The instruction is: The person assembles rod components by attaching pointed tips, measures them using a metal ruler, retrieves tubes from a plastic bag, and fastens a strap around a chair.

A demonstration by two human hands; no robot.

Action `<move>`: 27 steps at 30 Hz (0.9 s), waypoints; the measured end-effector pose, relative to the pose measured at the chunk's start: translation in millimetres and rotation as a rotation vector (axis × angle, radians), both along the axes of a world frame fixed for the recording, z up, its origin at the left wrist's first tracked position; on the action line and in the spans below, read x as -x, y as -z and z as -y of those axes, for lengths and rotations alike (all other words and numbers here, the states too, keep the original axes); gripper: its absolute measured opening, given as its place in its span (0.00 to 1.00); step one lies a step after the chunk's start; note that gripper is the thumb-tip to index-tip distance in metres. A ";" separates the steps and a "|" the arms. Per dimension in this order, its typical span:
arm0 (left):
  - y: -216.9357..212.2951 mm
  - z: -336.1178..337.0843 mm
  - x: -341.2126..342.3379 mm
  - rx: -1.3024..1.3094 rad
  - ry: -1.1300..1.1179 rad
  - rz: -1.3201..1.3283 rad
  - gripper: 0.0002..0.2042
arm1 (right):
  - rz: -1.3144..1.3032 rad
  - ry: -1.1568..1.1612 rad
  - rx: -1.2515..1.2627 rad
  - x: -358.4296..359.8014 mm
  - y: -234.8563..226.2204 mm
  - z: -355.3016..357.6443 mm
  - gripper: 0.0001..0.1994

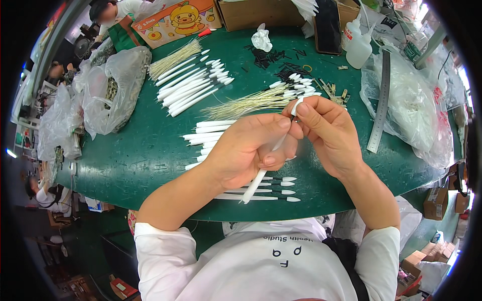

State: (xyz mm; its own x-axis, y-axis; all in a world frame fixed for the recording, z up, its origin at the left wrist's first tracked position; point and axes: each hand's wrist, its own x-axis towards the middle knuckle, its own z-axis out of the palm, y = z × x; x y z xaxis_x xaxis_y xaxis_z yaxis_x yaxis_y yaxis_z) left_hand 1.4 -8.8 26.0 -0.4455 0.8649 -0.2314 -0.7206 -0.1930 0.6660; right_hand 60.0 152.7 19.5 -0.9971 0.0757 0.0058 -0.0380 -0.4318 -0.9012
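I see the white stick (254, 186) held in the left hand (243, 148) above the green table (125, 165), the right hand (331, 131) pinching a white tip (296, 107) near the stick's far end. I'd keep both aligned, pressing gently.

Wearing loose white fabric T-shirt (226, 273) with wide, short white sleeves (158, 256) and small black printed characters (284, 253) across front, plus bare forearms (183, 193), bare left hand (245, 146), bare right hand (330, 131).

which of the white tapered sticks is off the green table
The white tapered stick in the left hand, its lower end jutting out; the other visible sticks lie on the green tabletop.
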 end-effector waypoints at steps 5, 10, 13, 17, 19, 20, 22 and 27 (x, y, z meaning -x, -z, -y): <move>-1.4 -0.9 1.1 0.009 -0.005 0.008 0.12 | 0.003 -0.005 0.030 -0.3 -1.4 -1.3 0.11; 0.3 1.8 3.9 -0.037 -0.030 0.025 0.11 | 0.052 0.141 0.119 0.1 -5.4 3.8 0.13; -3.0 3.7 7.0 -0.061 -0.070 0.000 0.11 | 0.160 0.004 -0.055 -8.1 -0.6 -3.8 0.14; -5.5 5.9 13.6 -0.022 -0.143 -0.071 0.12 | 0.339 -0.226 -0.373 -16.9 -17.8 10.3 0.15; -4.5 6.2 14.1 -0.070 -0.134 -0.068 0.12 | 0.332 -0.262 -0.327 -18.2 -16.5 18.5 0.14; -6.5 4.7 11.2 -0.046 -0.193 -0.046 0.12 | 0.340 -0.304 -0.337 -18.1 -14.1 21.6 0.14; -8.2 2.5 8.7 -0.022 -0.249 -0.023 0.13 | 0.359 -0.365 -0.328 -17.8 -10.0 25.8 0.15; -6.7 2.4 9.4 -0.045 -0.215 -0.018 0.14 | 0.356 -0.399 -0.304 -18.9 -8.6 28.1 0.13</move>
